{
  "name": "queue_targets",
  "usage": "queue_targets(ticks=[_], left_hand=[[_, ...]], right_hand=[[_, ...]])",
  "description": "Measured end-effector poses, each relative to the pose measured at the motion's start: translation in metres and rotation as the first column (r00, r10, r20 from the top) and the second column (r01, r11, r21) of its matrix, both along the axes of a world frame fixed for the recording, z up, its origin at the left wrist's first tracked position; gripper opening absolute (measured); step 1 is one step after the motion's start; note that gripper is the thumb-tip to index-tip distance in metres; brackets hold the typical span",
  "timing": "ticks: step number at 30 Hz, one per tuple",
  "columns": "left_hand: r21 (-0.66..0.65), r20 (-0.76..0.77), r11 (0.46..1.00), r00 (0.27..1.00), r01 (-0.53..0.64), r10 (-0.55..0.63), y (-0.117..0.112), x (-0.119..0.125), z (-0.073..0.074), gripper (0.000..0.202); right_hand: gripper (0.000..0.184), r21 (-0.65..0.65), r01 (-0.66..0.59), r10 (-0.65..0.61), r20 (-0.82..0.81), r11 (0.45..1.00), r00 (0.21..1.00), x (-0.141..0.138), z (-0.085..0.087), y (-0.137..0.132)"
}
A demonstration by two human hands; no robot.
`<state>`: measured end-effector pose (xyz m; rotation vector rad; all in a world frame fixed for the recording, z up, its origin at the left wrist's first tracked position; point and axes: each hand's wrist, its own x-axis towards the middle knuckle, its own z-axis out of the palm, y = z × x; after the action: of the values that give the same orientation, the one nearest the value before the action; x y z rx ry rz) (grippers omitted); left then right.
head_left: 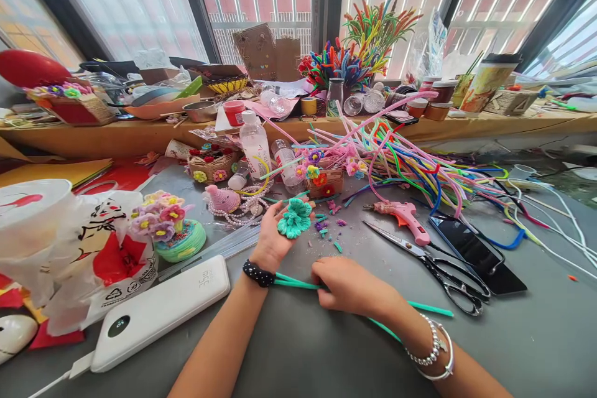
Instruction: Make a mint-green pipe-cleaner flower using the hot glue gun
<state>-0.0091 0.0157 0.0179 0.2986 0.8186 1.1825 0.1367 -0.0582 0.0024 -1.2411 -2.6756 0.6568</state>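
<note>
My left hand holds a teal-green pipe-cleaner flower in its fingers, petals facing up. Lower and to the right, my right hand is closed around green pipe cleaners. These run from by my left wrist to my right fist, and more green lengths show past my right forearm. Whether they join the flower is hidden. Beyond my hands lie small green and purple clippings. To the right are large scissors, with a pink glue gun just behind them.
A white power bank lies at left near a potted pipe-cleaner flower arrangement and a plastic bag. A dark phone rests beside the scissors. Colourful pipe cleaners heap at back right. Bottles stand before the crowded ledge.
</note>
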Motion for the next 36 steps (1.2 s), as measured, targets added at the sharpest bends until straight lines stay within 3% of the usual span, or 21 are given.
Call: queue_targets(ticks=[5, 8, 11, 14, 18, 21, 26, 28, 31, 33, 35, 36], left_hand=[[0.040, -0.226, 0.974, 0.952, 0.222, -0.208, 0.010, -0.027, 0.008, 0.034], [-0.006, -0.405, 0.964, 0.881, 0.265, -0.245, 0.013, -0.032, 0.005, 0.033], [0.004, -0.642, 0.974, 0.747, 0.226, -0.171, 0.015, -0.031, -0.003, 0.033], [0.076, -0.819, 0.970, 0.569, 0.233, -0.072, 0.020, -0.032, -0.010, 0.041], [0.152, -0.933, 0.948, 0.358, 0.281, 0.044, 0.027, -0.032, -0.016, 0.045], [0.178, -0.961, 0.915, 0.263, 0.361, 0.084, 0.030, -0.029, -0.018, 0.050], [0.266, -0.907, 0.879, 0.413, 0.396, 0.089, 0.030, -0.025, -0.015, 0.056], [0.345, -0.871, 0.866, 0.467, 0.363, 0.151, 0.025, -0.023, -0.010, 0.055], [0.484, -0.778, 0.817, 0.582, 0.312, 0.239, 0.011, -0.017, 0.000, 0.049], [0.459, -0.743, 0.781, 0.665, 0.425, 0.074, -0.003, -0.007, 0.005, 0.047], [0.381, -0.757, 0.712, 0.642, 0.589, -0.126, -0.017, 0.006, 0.005, 0.042], [0.363, -0.772, 0.681, 0.614, 0.636, -0.162, -0.024, 0.014, 0.004, 0.038]], right_hand=[[0.009, -0.167, 0.085, -0.108, -0.129, 0.982, 0.986, 0.029, 0.013, 0.013], [0.006, -0.296, 0.092, -0.160, -0.215, 0.951, 0.963, 0.045, 0.018, 0.020], [0.004, -0.409, 0.075, -0.218, -0.316, 0.910, 0.923, 0.053, 0.020, 0.025], [0.001, -0.485, 0.083, -0.285, -0.359, 0.870, 0.889, 0.061, 0.022, 0.028], [0.009, -0.625, -0.007, -0.317, -0.405, 0.781, 0.858, 0.078, 0.028, 0.031], [0.017, -0.673, -0.073, -0.397, -0.516, 0.736, 0.759, 0.086, 0.030, 0.033], [0.023, -0.725, -0.065, -0.615, -0.624, 0.685, 0.483, 0.076, 0.027, 0.037], [0.021, -0.749, -0.077, -0.674, -0.632, 0.658, 0.383, 0.067, 0.025, 0.037], [0.019, -0.741, -0.127, -0.701, -0.668, 0.660, 0.250, 0.055, 0.021, 0.037], [0.019, -0.732, -0.137, -0.706, -0.680, 0.668, 0.198, 0.050, 0.017, 0.037], [0.020, -0.727, -0.109, -0.708, -0.686, 0.678, 0.167, 0.047, 0.014, 0.037], [0.020, -0.720, -0.080, -0.705, -0.692, 0.689, 0.154, 0.046, 0.014, 0.037]])
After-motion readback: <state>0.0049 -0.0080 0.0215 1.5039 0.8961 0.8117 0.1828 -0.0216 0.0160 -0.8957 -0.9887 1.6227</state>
